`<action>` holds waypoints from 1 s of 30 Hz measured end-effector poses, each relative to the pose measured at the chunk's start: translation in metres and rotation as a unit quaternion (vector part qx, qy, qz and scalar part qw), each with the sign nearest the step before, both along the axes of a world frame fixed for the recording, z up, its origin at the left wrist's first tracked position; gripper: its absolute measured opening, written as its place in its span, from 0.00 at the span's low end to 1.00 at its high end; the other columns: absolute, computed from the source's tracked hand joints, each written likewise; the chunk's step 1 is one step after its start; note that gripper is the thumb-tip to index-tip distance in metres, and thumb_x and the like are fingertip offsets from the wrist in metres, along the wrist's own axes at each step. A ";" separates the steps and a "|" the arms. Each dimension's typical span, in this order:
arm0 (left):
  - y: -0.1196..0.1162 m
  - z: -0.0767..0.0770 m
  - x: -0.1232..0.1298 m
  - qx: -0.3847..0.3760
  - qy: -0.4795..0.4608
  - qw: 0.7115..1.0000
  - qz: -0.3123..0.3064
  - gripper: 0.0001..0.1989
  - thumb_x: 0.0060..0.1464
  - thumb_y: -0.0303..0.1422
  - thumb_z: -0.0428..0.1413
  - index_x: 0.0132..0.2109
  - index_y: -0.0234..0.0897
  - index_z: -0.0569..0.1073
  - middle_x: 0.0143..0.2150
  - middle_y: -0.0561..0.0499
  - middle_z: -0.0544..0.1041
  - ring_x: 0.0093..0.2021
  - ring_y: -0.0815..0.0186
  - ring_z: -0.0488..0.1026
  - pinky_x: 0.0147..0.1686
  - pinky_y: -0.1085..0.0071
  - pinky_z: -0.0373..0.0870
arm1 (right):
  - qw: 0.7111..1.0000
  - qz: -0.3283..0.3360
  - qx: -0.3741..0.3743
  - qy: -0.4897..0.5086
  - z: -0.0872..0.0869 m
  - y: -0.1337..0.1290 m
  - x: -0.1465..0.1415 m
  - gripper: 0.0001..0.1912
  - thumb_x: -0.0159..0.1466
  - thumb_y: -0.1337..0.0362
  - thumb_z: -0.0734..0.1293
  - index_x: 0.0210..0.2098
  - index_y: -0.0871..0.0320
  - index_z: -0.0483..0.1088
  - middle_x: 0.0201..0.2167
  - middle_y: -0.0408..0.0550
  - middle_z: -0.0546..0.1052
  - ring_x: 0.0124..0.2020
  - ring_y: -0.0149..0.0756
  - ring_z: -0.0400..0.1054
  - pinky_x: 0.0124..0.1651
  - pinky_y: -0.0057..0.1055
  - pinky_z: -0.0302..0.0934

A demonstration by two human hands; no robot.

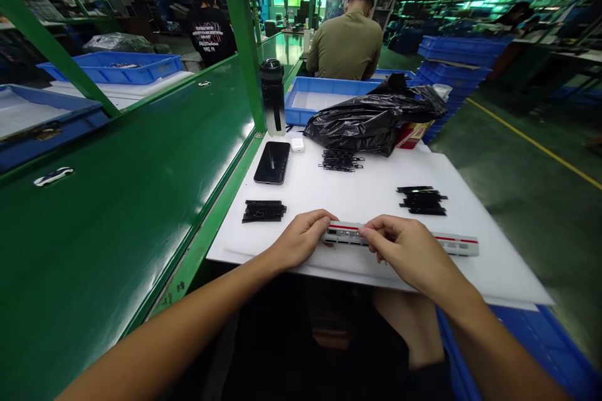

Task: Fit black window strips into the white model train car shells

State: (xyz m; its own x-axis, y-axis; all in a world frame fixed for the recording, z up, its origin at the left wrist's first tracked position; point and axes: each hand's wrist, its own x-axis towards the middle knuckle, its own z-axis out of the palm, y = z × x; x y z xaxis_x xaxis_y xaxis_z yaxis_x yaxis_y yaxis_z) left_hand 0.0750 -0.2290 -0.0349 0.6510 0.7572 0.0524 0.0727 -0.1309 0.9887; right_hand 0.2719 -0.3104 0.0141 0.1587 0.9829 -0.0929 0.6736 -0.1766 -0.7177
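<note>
My left hand (301, 239) and my right hand (407, 252) both grip a white model train carriage (345, 234) with a red stripe, one at each side of its near end. My right hand hides its middle. The carriage lies on a white plastic board (367, 200), close to the board's front edge. Several flat black plastic pieces lie in loose piles (341, 161) (422, 200) (263, 211) on the board, the nearest just above my left hand. A black smartphone (271, 162) and a small white earbud case (297, 144) rest farther back.
A black plastic bag (376, 119) and a black water bottle (273, 97) stand behind the board, before a blue tray (320, 97). A green workbench (126, 200) runs along the left. Stacked blue crates (451, 69) stand at the right; a seated person (345, 44) faces away.
</note>
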 end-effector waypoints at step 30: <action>-0.004 0.001 0.002 0.091 0.074 0.992 0.041 0.06 0.55 0.32 0.56 0.39 0.35 0.76 0.35 0.52 0.78 0.35 0.65 0.71 0.36 0.72 0.64 | 0.942 -0.011 0.087 -0.323 -0.014 -0.003 -0.004 0.19 0.64 0.44 0.65 0.42 0.52 0.71 0.23 0.43 0.76 0.24 0.41 0.69 0.26 0.33 0.51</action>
State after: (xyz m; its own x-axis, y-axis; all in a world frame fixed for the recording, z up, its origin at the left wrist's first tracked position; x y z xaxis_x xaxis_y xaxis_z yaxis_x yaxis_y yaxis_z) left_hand 0.0772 -0.2330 -0.0334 0.5977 0.7954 0.1009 0.2338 -0.2933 0.9270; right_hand 0.2678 -0.3138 0.0001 0.1471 0.9701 0.1930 0.9776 -0.1129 -0.1776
